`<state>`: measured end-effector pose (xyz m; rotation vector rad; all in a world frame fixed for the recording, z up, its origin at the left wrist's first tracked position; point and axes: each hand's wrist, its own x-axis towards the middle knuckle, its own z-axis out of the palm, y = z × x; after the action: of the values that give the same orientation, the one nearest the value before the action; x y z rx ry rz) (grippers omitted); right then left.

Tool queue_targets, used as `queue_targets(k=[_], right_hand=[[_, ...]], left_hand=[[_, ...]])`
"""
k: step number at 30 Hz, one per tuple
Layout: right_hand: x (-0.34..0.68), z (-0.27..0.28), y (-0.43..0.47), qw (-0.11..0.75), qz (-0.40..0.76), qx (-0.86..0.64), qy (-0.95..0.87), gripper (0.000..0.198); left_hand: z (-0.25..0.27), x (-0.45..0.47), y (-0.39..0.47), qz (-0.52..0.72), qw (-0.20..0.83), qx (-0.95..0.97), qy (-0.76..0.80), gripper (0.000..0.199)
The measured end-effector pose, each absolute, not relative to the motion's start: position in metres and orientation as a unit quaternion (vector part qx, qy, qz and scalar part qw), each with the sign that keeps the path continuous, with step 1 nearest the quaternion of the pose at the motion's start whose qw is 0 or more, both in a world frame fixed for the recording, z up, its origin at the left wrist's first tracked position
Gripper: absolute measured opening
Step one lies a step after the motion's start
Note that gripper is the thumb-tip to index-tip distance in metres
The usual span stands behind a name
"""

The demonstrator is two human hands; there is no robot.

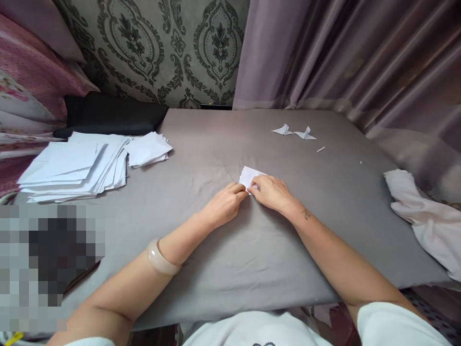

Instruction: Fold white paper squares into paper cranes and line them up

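A small white piece of paper (249, 176) lies at the middle of the grey-covered table, its near edge between my two hands. My left hand (227, 202) pinches the paper's near left corner with closed fingers. From the right, my right hand (272, 193) holds the same paper, thumb and fingertips pressed together on its near edge. The fingertips of both hands almost meet. Part of the paper is hidden under my right fingers, so I cannot tell how it is folded.
A large stack of white paper (68, 166) and a smaller pile of paper squares (149, 149) lie at the left, before a black cover (115, 114). Two folded paper birds (305, 133) and a paper scrap (321, 149) sit far right. White cloth (421, 206) hangs over the right edge.
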<state>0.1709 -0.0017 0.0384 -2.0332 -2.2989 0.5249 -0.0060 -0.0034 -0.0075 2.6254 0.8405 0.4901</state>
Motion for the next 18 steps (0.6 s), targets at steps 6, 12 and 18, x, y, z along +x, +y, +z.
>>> queue_targets(k=[6, 12, 18], right_hand=[[0.208, 0.029, -0.007, 0.142, 0.281, -0.620, -0.719, 0.039], [0.212, 0.023, -0.016, 0.164, 0.228, -0.600, -0.749, 0.018], [0.205, 0.023, -0.017, 0.188, 0.205, -0.572, -0.772, 0.020]], left_hand=[[0.002, -0.004, -0.008, 0.083, 0.052, 0.960, 0.261, 0.029], [0.005, -0.001, -0.012, 0.044, 0.018, 0.963, 0.264, 0.031], [0.001, -0.003, -0.010, 0.060, 0.036, 0.959, 0.276, 0.038]])
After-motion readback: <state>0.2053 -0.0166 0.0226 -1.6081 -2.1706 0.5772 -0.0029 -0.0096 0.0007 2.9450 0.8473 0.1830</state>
